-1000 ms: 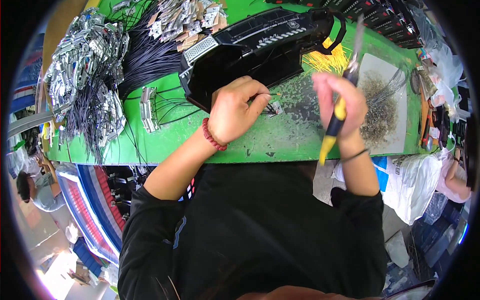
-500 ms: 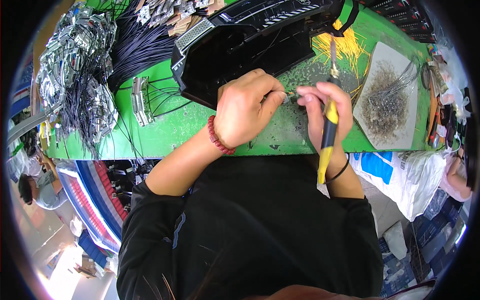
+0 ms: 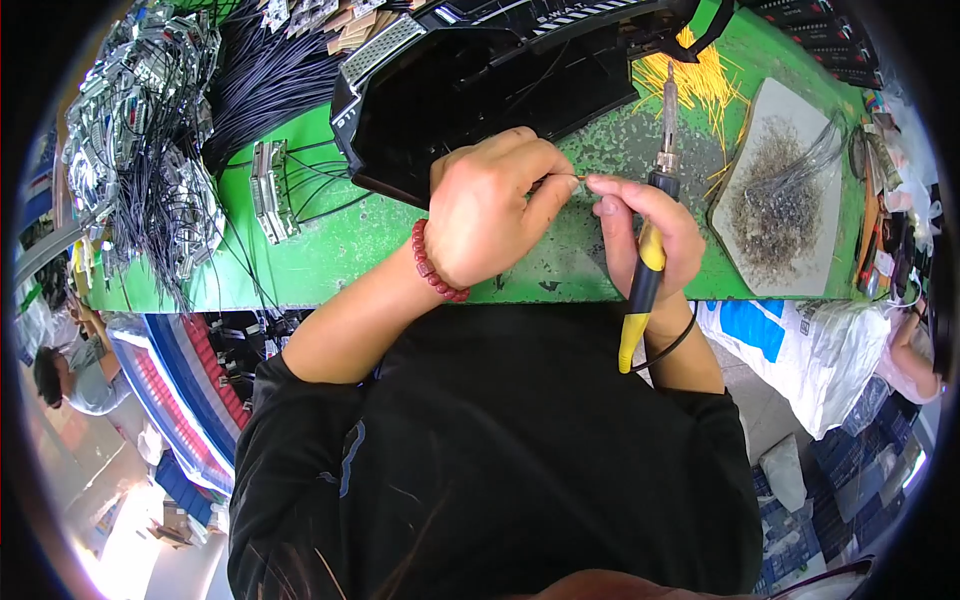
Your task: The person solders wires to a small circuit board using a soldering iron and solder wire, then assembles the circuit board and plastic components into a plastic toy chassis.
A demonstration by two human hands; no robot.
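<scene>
So the left hand (image 3: 495,205) is pinching a thin wire (image 3: 578,177) between thumb and forefinger, and the right hand (image 3: 665,225) is gripping a soldering iron (image 3: 645,285) while its forefinger is meeting the wire's end; can't tell if it's pinching that too. The wire is sitting right between both hands, over the green table (image 3: 380,250). IMO you'd be wanting a steady left pinch, light right fingertips and the hot end pointing away, toward 1 o'clock. Snag: that tip is hovering near the yellow wires (image 3: 708,85) at 2, and the black casing (image 3: 490,80) is crowding in at 11. A debris-strewn board (image 3: 812,280) is lying at 3, a metal strip (image 3: 268,190) at 9, and black cables (image 3: 265,95) are sprawling between 9 and 10.
</scene>
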